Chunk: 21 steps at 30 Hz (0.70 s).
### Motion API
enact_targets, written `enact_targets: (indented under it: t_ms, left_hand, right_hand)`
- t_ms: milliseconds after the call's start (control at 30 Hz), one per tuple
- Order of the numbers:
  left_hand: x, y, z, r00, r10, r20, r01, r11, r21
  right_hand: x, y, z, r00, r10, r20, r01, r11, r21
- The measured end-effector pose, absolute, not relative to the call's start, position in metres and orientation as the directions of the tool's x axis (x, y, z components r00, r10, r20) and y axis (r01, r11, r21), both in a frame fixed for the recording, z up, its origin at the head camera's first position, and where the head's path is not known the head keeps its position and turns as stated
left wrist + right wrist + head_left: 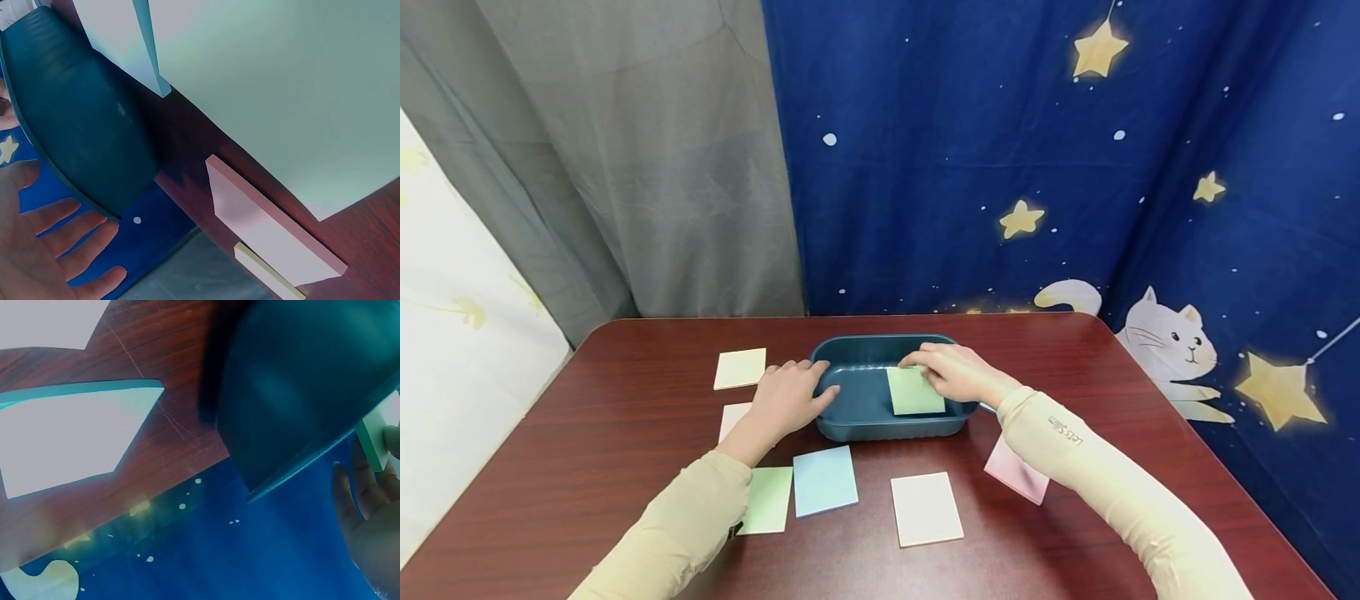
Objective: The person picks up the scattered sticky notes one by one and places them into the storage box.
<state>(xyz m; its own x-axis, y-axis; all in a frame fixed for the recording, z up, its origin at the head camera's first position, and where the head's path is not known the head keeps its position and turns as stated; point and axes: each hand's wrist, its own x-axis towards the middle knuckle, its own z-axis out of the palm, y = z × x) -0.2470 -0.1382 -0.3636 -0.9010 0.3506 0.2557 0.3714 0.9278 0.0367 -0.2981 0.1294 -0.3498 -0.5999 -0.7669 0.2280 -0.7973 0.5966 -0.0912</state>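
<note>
A dark teal rectangular basin (pixel 853 429) stands toward the far side of the table. Over its right part, my right hand (pixel 957 372) pinches a light green sticky note pad (pixel 916 392) between thumb and fingers. In the right wrist view the same green pad (pixel 373 440) shows at the fingers of the right hand (pixel 378 531), beyond the basin wall. My left hand (pixel 790 400) lies at the basin's left end, thumb toward the inside. The left wrist view shows that hand (pixel 50 250) with fingers spread, fingertips at the basin rim (pixel 75 190).
Around the basin lie a yellow pad (pixel 740 368), a pale pad (pixel 732 417) partly behind the left hand, a green pad (pixel 769 500), a blue pad (pixel 824 481), a white pad (pixel 927 510) and a pink pad (pixel 1017 471). A curtain (pixel 925 208) hangs behind the table.
</note>
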Motion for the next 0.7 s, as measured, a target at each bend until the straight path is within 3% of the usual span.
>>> enact_targets:
  t_ms: [267,700]
  left_hand:
    - [-0.247,-0.138,-0.363,-0.898,0.357,0.257,0.376,0.926,0.028]
    - [-0.247,-0.138,-0.363,-0.899,0.355,0.255,0.375,0.926,0.032]
  right_hand:
    - [-0.304,0.133,-0.357,-0.636,-0.747,0.195,-0.771,0.624,-0.127]
    - [-0.316,0.129,-0.373,-0.683,-0.719,0.13,-0.723,0.691,0.018]
